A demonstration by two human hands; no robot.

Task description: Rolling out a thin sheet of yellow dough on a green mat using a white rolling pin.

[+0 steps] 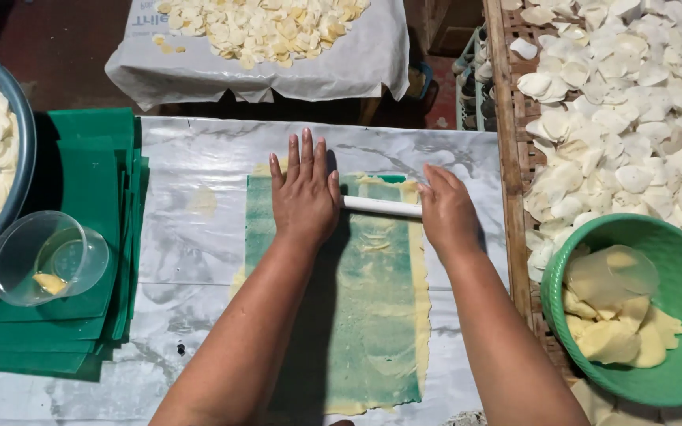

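Rolling thin yellow dough (418, 315) under a green plastic sheet (357, 315) on the marbled table (191, 237), I seem midway through flattening. My left hand (303, 193) lies flat, fingers spread, pressing the white rolling pin (380, 207) without gripping; my right hand (445, 209) rests palm-down on its other end, fingers loosely curved. Next, I judge, comes even pressure toward the far edge. Beside me sit a green bowl (672, 371) of dough, a clear cup (45, 256) on stacked green sheets (88, 158), and beyond, drying chips (625, 95).

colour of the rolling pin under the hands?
White: a plain rolling pin lying across the green sheet, seen between both hands in the head view.
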